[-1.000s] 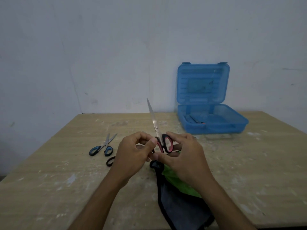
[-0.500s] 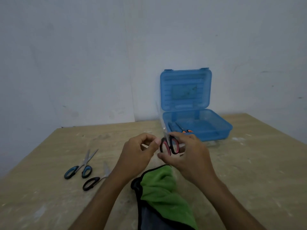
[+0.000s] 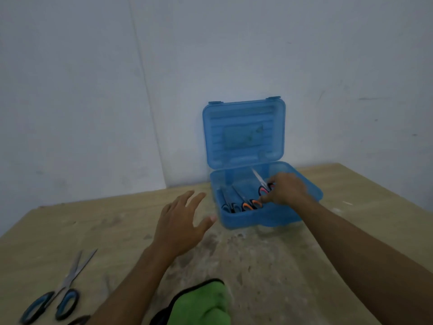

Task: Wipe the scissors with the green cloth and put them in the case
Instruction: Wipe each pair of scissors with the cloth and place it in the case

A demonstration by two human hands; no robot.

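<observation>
Scuffed wooden table (image 3: 304, 266), blue case (image 3: 243, 134) upper right. Right hand (image 3: 284, 190) pinches the red-handled scissors (image 3: 263, 185) inside it, placing step; next it just lets go. Left hand (image 3: 181, 225) spread, empty.

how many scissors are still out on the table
2: the blue-handled scissors at near left, and a black handle just showing at the bottom edge. More could lie out of frame.

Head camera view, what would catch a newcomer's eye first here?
The open blue case against the wall, where the right hand lowers the red-handled scissors beside other pairs. The left hand hovers open over the table. The blue-handled scissors and the green cloth lie near the front edge.
</observation>
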